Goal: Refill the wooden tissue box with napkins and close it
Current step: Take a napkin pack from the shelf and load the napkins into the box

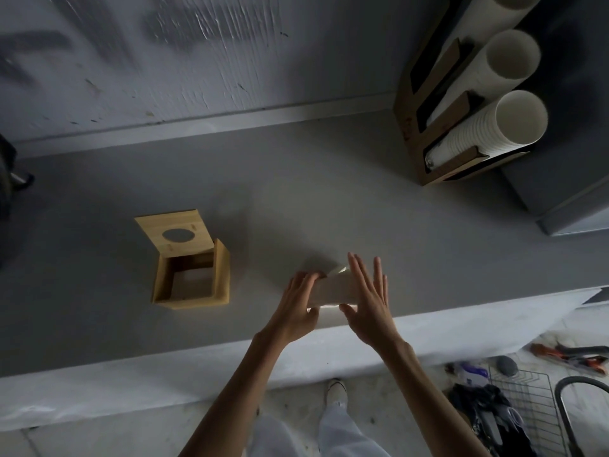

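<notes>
A wooden tissue box (192,282) stands open on the grey counter (296,199), left of centre. Its lid (174,235), with a round hole, is tipped back at the far side. Some pale napkins lie low inside the box. To the right, near the counter's front edge, a stack of napkins (333,290) is pressed between my two hands. My left hand (298,303) grips its left side with curled fingers. My right hand (369,301) lies flat against its right side, fingers straight and spread.
A cardboard holder (428,127) with three stacks of white paper cups stands at the back right against a grey cabinet. A wall runs behind the counter. On the floor at lower right are a wire basket (524,404), tools and a hose.
</notes>
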The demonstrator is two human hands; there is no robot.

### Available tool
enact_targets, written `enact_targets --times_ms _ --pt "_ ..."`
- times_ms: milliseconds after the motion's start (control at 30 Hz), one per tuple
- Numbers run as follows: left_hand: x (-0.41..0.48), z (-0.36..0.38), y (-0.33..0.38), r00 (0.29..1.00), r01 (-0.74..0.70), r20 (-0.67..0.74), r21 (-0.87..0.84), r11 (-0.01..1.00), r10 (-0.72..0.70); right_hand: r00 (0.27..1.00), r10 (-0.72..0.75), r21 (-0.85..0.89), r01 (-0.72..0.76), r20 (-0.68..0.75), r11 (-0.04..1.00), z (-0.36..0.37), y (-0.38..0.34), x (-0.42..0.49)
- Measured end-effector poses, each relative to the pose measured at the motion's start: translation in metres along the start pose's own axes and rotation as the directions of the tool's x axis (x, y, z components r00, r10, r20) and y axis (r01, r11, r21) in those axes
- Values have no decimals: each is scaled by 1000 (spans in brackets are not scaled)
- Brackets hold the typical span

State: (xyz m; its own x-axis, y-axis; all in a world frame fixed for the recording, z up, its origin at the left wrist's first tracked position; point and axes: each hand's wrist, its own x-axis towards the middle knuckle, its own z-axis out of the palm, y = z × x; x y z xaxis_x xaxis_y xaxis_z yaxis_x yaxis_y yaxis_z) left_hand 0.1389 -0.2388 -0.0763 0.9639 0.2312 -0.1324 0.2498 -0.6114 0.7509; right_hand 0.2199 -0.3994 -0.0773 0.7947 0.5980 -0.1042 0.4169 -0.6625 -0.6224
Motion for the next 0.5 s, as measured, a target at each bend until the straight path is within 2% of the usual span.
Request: enact_targets --times_ms 100,300,400,500 --pt "1 -5 -4 999 -6 31 -22 1000 6 996 -43 75 37 73 996 -2 10 6" --pt "1 -7 -6 996 67 63 -145 987 -59 987 -147 124 138 69 983 -6 21 16" --pt "0 -11 -6 987 158 79 -283 946 -141 991 -87 186 67 98 980 -8 23 16" --pt "-3 -10 -6 981 193 88 -340 920 -173 991 -64 242 34 120 970 -3 24 11"
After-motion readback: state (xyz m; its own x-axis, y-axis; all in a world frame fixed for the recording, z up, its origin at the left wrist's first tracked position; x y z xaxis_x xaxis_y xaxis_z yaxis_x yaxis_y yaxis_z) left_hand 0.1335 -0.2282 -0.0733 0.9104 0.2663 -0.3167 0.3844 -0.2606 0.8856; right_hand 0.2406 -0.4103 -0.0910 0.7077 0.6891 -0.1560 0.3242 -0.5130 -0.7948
